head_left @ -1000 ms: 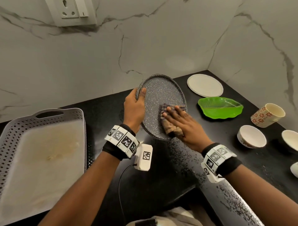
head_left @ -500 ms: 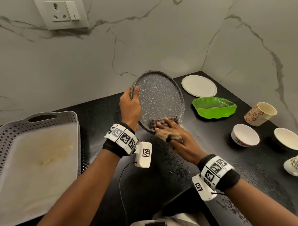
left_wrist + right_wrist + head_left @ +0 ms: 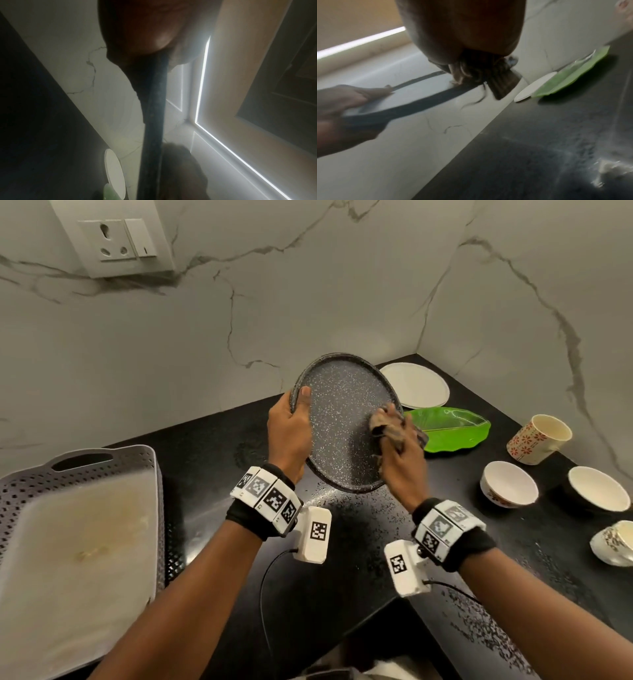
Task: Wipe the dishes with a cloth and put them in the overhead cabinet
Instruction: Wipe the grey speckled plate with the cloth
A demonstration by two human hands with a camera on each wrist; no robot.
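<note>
A dark speckled round plate (image 3: 342, 419) is held tilted above the black counter (image 3: 212, 460). My left hand (image 3: 291, 426) grips its left rim, thumb on the face. My right hand (image 3: 399, 453) grips a bunched brown checked cloth (image 3: 385, 422) and presses it against the plate's right rim. In the left wrist view the plate (image 3: 152, 121) shows edge-on as a dark bar under my palm. In the right wrist view the cloth (image 3: 488, 73) sits on the plate's edge (image 3: 412, 105), with my left hand (image 3: 342, 105) on the far side.
A white plate (image 3: 418, 385) and a green leaf-shaped dish (image 3: 448, 429) lie at the back corner. A patterned cup (image 3: 541, 440), two white bowls (image 3: 510, 484) and another cup (image 3: 616, 542) stand at the right. A grey perforated tray (image 3: 78, 535) sits at the left.
My right hand has carried the cloth from the plate's lower edge up to its right rim. The plate and both hands have risen a little.
</note>
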